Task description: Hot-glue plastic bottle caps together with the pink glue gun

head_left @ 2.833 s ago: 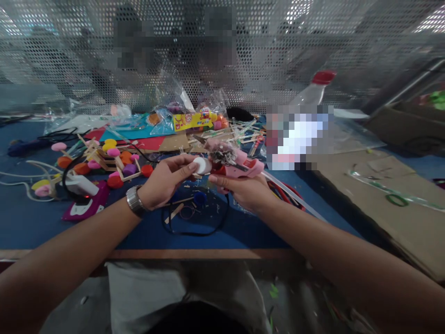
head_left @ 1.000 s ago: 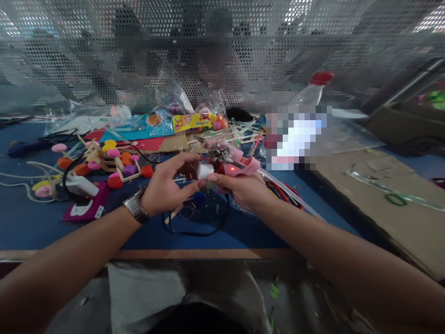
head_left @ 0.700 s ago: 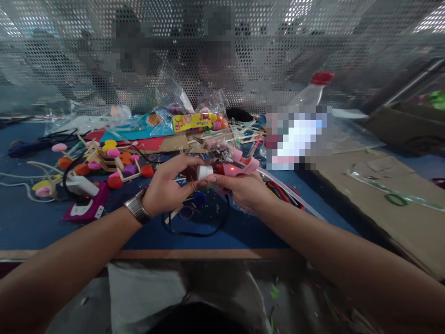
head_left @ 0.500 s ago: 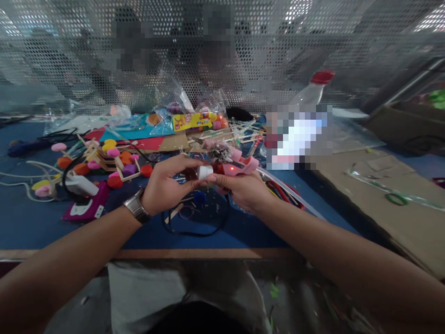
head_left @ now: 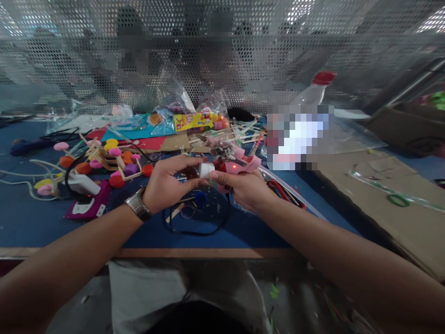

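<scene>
My left hand (head_left: 168, 181), with a metal watch at its wrist, curls its thumb and fingers around a small white cap (head_left: 206, 170). Close against it, my right hand (head_left: 248, 188) grips a pink glue gun (head_left: 239, 162) with a small red light lit on its side. The right thumb reaches the edge of the cap. Part of the gun is hidden behind my right fingers, and its front end is cluttered and hard to make out. Below the hands, a black cord (head_left: 200, 233) loops on the blue table (head_left: 139, 232).
At left stand a stick frame with coloured discs (head_left: 121, 164) and a purple power socket (head_left: 88, 206) with a white plug. Behind lie a yellow packet (head_left: 193, 121), coloured sheets and loose sticks. A red-capped bottle (head_left: 311, 95) and cardboard (head_left: 368, 185) are at right.
The whole view has shifted slightly. Both hands keep their hold on the cap and the glue gun, with hardly any other visible movement.
</scene>
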Demonstrator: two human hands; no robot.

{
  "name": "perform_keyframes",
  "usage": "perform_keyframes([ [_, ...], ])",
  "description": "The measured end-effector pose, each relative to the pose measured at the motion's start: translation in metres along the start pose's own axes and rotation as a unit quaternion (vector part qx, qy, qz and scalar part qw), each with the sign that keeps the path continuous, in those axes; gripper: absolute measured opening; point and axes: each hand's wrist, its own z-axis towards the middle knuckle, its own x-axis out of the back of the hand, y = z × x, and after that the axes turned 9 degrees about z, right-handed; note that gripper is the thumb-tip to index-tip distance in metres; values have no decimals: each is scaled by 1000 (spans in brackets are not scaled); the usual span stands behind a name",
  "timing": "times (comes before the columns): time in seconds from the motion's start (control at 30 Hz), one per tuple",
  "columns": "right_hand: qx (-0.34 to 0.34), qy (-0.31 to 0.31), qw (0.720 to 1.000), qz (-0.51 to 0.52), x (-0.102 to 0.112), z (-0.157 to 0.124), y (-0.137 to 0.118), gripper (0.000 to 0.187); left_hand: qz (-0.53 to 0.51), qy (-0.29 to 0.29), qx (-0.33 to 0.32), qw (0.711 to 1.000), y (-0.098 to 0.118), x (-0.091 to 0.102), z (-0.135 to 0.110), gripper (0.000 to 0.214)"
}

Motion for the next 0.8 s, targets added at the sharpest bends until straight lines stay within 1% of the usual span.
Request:
perform_keyframes([
  [0.17, 8, -4, 1000, 12, -1, 1, -1, 51, -36, -5, 19, 999, -2, -2, -1, 44],
  [0.27, 13, -18, 1000, 13, 1, 2, 2, 48, -55, -6, 29, 998, -3, -4, -2, 45],
  [0.4, 17, -21, 1000, 10, 3, 3, 3, 46, -70, -14, 39, 997, -4, -4, -3, 45],
  [0.6, 20, -11, 999, 28, 1, 3, -1, 48, -104, -15, 61, 993, -3, -3, -4, 47],
  [0.8, 3, -6, 998, 70, -2, 2, -8, 51, -159, -21, 84, 983, 1, -2, -1, 41],
])
